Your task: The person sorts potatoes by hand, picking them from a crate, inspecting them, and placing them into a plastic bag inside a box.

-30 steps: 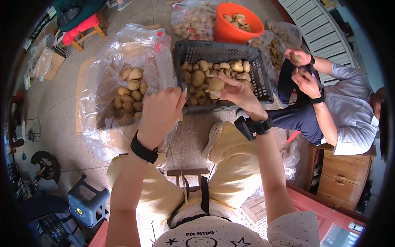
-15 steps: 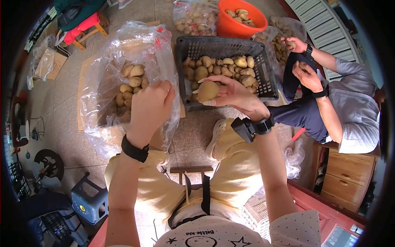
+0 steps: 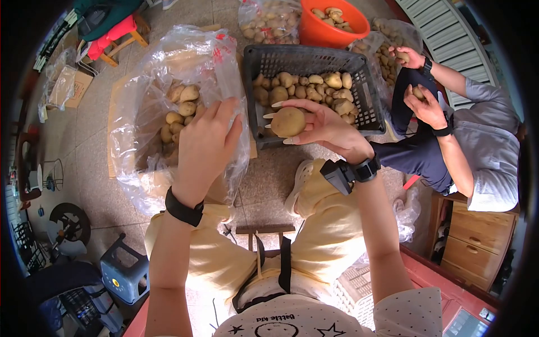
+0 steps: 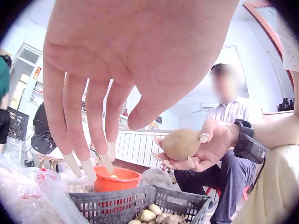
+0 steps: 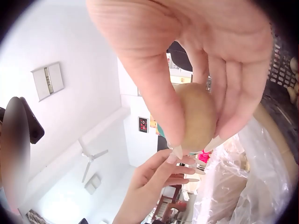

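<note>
Left hand [image 3: 206, 143] hangs palm-down with fingers straight and loosely spread over the clear plastic bag [image 3: 140, 112], holding nothing. That bag's got a pile of potatoes in it, and the dark crate [image 3: 365, 95] next to it is full of them too. Right hand [image 3: 325, 126] is raised over the crate's near edge, its grip curled round one potato [image 3: 288, 122].

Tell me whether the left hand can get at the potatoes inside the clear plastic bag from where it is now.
Probably yes: the left hand hovers open at the plastic bag, whose mouth looks open, with nothing between it and the potatoes.
</note>
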A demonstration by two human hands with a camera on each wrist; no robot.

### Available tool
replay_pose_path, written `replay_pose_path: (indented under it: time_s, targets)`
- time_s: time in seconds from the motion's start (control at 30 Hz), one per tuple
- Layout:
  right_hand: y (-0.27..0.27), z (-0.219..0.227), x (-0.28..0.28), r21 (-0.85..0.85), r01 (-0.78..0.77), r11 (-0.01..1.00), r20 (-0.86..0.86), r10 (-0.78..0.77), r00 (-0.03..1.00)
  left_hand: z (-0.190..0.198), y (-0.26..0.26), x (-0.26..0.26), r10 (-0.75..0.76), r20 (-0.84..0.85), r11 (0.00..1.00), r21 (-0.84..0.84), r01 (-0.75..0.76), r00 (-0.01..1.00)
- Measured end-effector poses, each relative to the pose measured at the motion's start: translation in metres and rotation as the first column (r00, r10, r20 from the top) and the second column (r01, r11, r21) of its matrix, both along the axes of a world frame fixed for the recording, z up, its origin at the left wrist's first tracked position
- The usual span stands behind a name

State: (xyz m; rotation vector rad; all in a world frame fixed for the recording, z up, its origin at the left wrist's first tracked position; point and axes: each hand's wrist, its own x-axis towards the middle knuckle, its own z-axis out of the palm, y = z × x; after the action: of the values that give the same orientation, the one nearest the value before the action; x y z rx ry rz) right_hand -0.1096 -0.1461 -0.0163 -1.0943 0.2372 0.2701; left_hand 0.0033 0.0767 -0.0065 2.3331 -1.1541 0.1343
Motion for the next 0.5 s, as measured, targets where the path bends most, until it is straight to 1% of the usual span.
replay_pose_path:
  time_s: [0.1, 0.17, 0.2, 0.27, 0.37, 0.5]
  targets:
    - [0.002, 0.000, -0.001, 0.001, -0.020, 1.000, 0.005, 0.020, 1.000, -0.002, 0.001, 0.000, 0.009, 0.001, 1.000, 0.002, -0.009, 1.000]
    - [0.002, -0.001, 0.000, -0.058, -0.072, 0.996, 0.026, 0.073, 0.997, -0.003, 0.002, 0.001, 0.003, 0.008, 1.000, 0.002, -0.003, 1.000]
    - [0.002, -0.002, 0.001, -0.057, -0.071, 0.996, 0.026, 0.073, 0.997, -0.004, 0.002, 0.001, -0.001, 0.010, 1.000, -0.001, 0.001, 1.000]
    - [0.004, -0.001, 0.002, -0.108, -0.147, 0.983, 0.007, 0.148, 0.989, -0.004, 0.002, 0.001, -0.005, 0.009, 1.000, -0.002, 0.005, 1.000]
    - [0.009, 0.003, 0.002, -0.150, -0.165, 0.975, 0.030, 0.171, 0.985, -0.002, 0.002, 0.001, -0.001, 0.009, 1.000, 0.028, 0.001, 1.000]
    - [0.012, 0.002, 0.004, -0.106, -0.191, 0.976, 0.007, 0.193, 0.981, -0.003, 0.002, 0.001, -0.007, 0.009, 1.000, 0.021, 0.007, 1.000]
